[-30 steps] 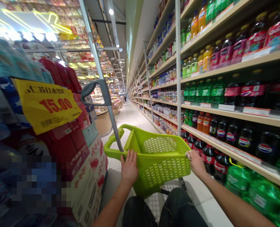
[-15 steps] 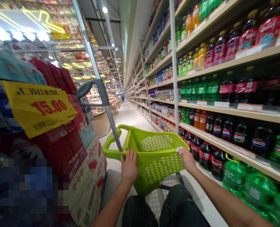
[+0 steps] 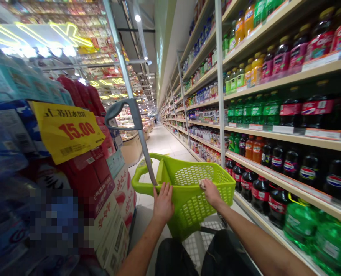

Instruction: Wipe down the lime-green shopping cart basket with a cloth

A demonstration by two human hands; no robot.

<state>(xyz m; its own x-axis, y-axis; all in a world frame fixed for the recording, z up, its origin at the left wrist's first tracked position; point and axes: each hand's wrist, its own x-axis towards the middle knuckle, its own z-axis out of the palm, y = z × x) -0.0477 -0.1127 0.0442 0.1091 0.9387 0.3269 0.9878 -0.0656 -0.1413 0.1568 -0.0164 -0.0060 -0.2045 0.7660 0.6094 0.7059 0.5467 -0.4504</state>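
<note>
Right fingers [image 3: 207, 183]: pinching a white wad [image 3: 201, 184] at the near rim of the green basket [image 3: 187, 207]; cloth or paper, can't tell.
Change: they've come left, right corner to mid-rim, so the wad meets another stretch.
Left fingers [image 3: 166, 188]: slightly spread, staying put over the rim's left part.
Basket's spot: near, mid-scene, perforated far wall showing inside.
Left stack: cartons [image 3: 115, 230] below a yellow price sign [image 3: 68, 132].
Right shelves [image 3: 288, 138]: rows of bottles [image 3: 271, 108].
</note>
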